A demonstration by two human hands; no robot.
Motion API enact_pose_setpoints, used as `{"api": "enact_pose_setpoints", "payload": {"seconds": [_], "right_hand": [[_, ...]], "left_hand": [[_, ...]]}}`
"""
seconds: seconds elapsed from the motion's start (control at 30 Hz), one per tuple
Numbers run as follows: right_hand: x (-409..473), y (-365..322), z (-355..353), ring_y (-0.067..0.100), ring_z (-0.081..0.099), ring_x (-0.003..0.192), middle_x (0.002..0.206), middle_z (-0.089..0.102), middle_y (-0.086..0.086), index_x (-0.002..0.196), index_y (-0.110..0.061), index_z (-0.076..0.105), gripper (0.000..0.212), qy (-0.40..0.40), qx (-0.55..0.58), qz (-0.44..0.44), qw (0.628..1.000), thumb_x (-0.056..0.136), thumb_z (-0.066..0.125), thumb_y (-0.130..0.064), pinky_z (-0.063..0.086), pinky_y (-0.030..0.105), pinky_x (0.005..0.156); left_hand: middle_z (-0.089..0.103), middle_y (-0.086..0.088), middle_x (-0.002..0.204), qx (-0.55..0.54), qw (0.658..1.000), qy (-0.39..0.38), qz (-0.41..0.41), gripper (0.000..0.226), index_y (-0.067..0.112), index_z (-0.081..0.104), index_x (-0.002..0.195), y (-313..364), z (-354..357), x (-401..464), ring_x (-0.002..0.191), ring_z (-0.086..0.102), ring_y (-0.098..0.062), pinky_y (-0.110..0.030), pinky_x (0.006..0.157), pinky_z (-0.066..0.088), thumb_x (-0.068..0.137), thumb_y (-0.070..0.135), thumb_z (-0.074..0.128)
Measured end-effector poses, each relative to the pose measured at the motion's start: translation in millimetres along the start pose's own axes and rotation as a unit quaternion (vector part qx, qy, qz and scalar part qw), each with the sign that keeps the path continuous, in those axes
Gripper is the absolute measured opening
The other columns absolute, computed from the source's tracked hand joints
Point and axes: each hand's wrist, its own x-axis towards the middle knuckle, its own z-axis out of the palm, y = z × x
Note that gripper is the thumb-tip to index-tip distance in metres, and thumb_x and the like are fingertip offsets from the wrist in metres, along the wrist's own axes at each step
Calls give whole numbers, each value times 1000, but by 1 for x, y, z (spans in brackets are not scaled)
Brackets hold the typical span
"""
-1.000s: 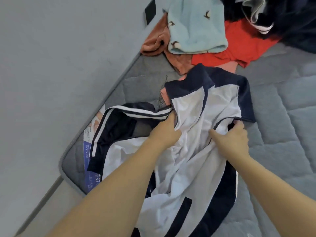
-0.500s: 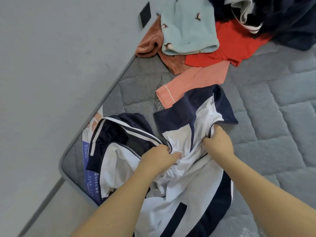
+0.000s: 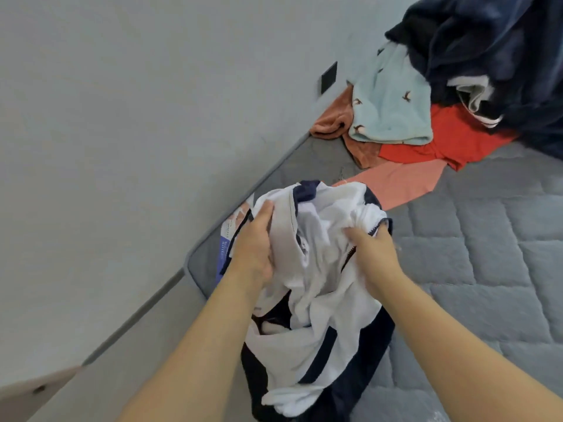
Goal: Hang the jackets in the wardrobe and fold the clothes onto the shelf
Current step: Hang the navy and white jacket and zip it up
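Left hand [image 3: 254, 239] grips the left side of the bunched white and navy jacket [image 3: 316, 287], fingers curled over the fabric. Right hand [image 3: 370, 248] clutches a gathered fold near the zipper [image 3: 350, 252]. The jacket is held over the near left corner of the grey quilted mattress [image 3: 487, 269], beside the grey wall [image 3: 122, 117]. Farther along the mattress lie a salmon garment [image 3: 396, 185], a red garment [image 3: 451, 138], a light blue towel [image 3: 393, 108] and a dark navy pile [image 3: 493, 50].
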Motion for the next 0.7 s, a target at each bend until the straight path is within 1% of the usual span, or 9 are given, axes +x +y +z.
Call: {"api": "enact_pose_setpoints", "payload": {"seconds": [0.1, 0.2, 0.33, 0.4, 0.47, 0.53, 0.57, 0.67, 0.7], "right_hand": [[-60, -57, 41, 24, 66, 98, 107, 70, 2, 118, -25, 62, 32, -90, -13, -33, 995, 89, 61, -11, 55, 39, 82], [-138, -105, 75, 26, 65, 97, 104, 69, 3, 102, -29, 62, 25, -171, -35, -56, 983, 88, 63, -8, 54, 43, 87], [-257, -140, 117, 22, 54, 78, 86, 60, 3, 87, -22, 55, 21, -256, -75, -64, 962, 85, 60, -2, 44, 32, 67], [-319, -145, 137, 22, 51, 72, 86, 57, 6, 87, -17, 53, 14, -298, -92, -55, 948, 85, 58, -4, 41, 30, 64], [-385, -147, 157, 22, 50, 72, 83, 55, 5, 85, -13, 52, 9, -342, -111, -42, 932, 83, 60, -12, 42, 30, 64], [-446, -141, 172, 25, 48, 73, 78, 51, 6, 82, -7, 51, 18, -398, -131, -49, 907, 71, 60, -18, 43, 35, 68], [-477, -136, 178, 24, 44, 72, 76, 48, 6, 82, -10, 51, 17, -426, -141, -61, 891, 68, 58, -18, 41, 36, 66], [-562, -119, 190, 19, 39, 66, 72, 42, 5, 82, -13, 49, 7, -488, -169, -99, 851, 80, 56, -12, 36, 29, 60], [-589, -112, 192, 18, 38, 62, 68, 41, 2, 78, -13, 47, 10, -501, -179, -116, 839, 83, 55, -12, 34, 28, 59]], "left_hand": [[73, -14, 106, -68, 997, 19, 39, 38, 8, 73, 111, 57, -25, -74, 92, 68, -26, -41, 90, 52, 97, 40, 57], [72, -15, 112, -118, 987, 62, 95, 37, 9, 74, 110, 101, -68, -163, 95, 67, -30, -43, 90, 52, 96, 39, 59], [70, -13, 121, -190, 961, 119, 163, 40, 13, 70, 121, 132, -130, -296, 113, 66, -30, -46, 103, 47, 97, 41, 56], [70, -11, 120, -229, 940, 151, 201, 39, 14, 69, 123, 135, -155, -362, 115, 65, -31, -44, 99, 50, 98, 40, 54], [70, -12, 120, -267, 913, 190, 242, 37, 13, 69, 122, 131, -178, -425, 112, 67, -30, -40, 93, 51, 100, 37, 51], [71, -12, 115, -315, 882, 223, 271, 34, 13, 71, 115, 117, -197, -482, 102, 69, -30, -39, 90, 50, 101, 35, 49], [72, -13, 109, -338, 867, 231, 284, 32, 14, 72, 109, 108, -208, -508, 95, 70, -29, -39, 87, 50, 102, 33, 48], [73, -11, 90, -377, 832, 260, 314, 31, 14, 70, 91, 80, -238, -582, 78, 71, -26, -35, 76, 52, 103, 29, 45], [73, -11, 86, -386, 823, 268, 320, 37, 14, 72, 84, 69, -248, -605, 74, 71, -26, -35, 75, 52, 104, 28, 44]]}}
